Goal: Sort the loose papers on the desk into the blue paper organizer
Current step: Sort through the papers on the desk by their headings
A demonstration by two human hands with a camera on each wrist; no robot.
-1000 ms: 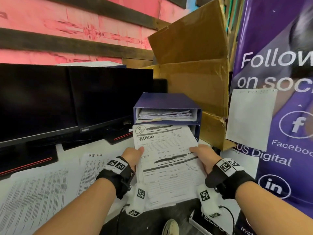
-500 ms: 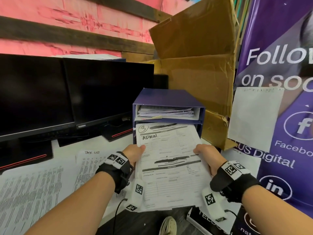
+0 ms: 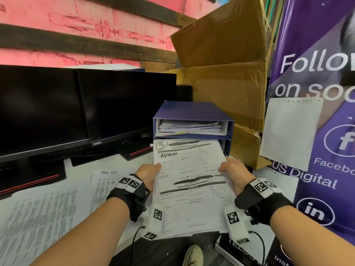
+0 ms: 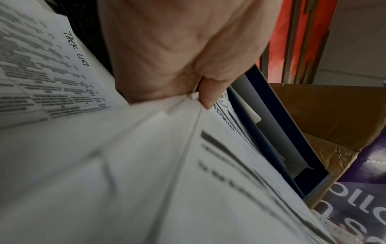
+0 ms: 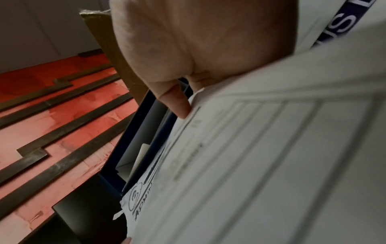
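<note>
A stack of printed forms (image 3: pixel 192 185), marked "ADMIN" and a circled 3, is held level between both hands. My left hand (image 3: pixel 148 174) pinches its left edge with the thumb on top; the left wrist view shows that thumb (image 4: pixel 208 94) pressed on the stack of forms (image 4: pixel 188 181). My right hand (image 3: pixel 233 172) pinches the right edge, thumb (image 5: pixel 177 104) on the stack of forms (image 5: pixel 271 156). The stack's far end meets the lower slot of the blue paper organizer (image 3: pixel 192 110). Its upper slot holds a pile of papers (image 3: pixel 190 126).
Two dark monitors (image 3: pixel 76 108) stand at the left on the white desk (image 3: pixel 132 164). Printed lists (image 3: pixel 42 217) lie loose on the desk. A cardboard box (image 3: pixel 224 73) rises behind the organizer and a purple banner (image 3: pixel 317 131) fills the right. A shoe (image 3: pixel 193 256) shows below.
Both hands have carried the stack forward, and its far end now reaches the organizer's lower slot. The grips are unchanged.
</note>
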